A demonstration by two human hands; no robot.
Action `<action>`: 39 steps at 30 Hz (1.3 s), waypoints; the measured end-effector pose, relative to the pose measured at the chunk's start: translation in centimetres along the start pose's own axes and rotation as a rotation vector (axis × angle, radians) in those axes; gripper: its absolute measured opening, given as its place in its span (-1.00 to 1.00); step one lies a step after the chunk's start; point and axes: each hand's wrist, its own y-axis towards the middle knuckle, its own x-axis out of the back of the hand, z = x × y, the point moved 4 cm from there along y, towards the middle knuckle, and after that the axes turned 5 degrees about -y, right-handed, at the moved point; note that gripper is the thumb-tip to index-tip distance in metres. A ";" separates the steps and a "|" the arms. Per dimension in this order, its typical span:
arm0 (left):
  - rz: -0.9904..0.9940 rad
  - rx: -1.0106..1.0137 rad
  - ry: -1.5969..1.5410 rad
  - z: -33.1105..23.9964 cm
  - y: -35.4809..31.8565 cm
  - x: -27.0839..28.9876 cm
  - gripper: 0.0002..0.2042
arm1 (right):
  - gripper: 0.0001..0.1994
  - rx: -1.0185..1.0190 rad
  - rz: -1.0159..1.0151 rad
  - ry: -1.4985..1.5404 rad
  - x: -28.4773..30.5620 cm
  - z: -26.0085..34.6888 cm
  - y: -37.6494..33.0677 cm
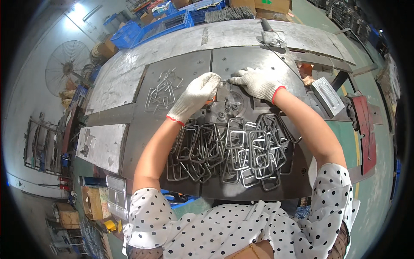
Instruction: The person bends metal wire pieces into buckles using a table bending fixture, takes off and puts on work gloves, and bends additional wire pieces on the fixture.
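Note:
Both my hands wear white knit gloves with red cuffs and meet over a bolted metal fixture (231, 108) on the dark steel tabletop. My left hand (196, 96) is closed in a pinch at the fixture's far left side; a small metallic bit shows at its fingertips, too little to name. My right hand (261, 83) comes in from the other side, fingers bunched and tips pointing at the same spot; what they grip, if anything, is hidden. Nearer to me lies a heap of bent metal wire frames (250, 149), rounded rectangles tangled together. Left of my left hand is a smaller pile of thin wire pieces (163, 93).
Blue crates (161, 28) stand along the far left edge. A tool with a dark handle (271, 36) lies at the far side. On the right are a ribbed metal block (327, 96) and a red metal plate (365, 131). A large fan (68, 67) stands by the left wall.

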 end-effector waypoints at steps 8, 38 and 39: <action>0.028 0.015 -0.045 0.2 -0.2 0.1 -0.74 | -0.51 -0.023 0.037 -0.030 0.8 0.4 -0.2; 0.037 -0.043 0.032 -0.3 0.0 -0.4 -0.70 | -0.53 0.022 -0.058 0.011 -0.3 -0.3 -0.2; 0.035 -0.056 0.022 -0.3 -0.1 -0.3 -0.69 | -0.52 0.027 -0.055 0.014 -0.2 -0.2 -0.2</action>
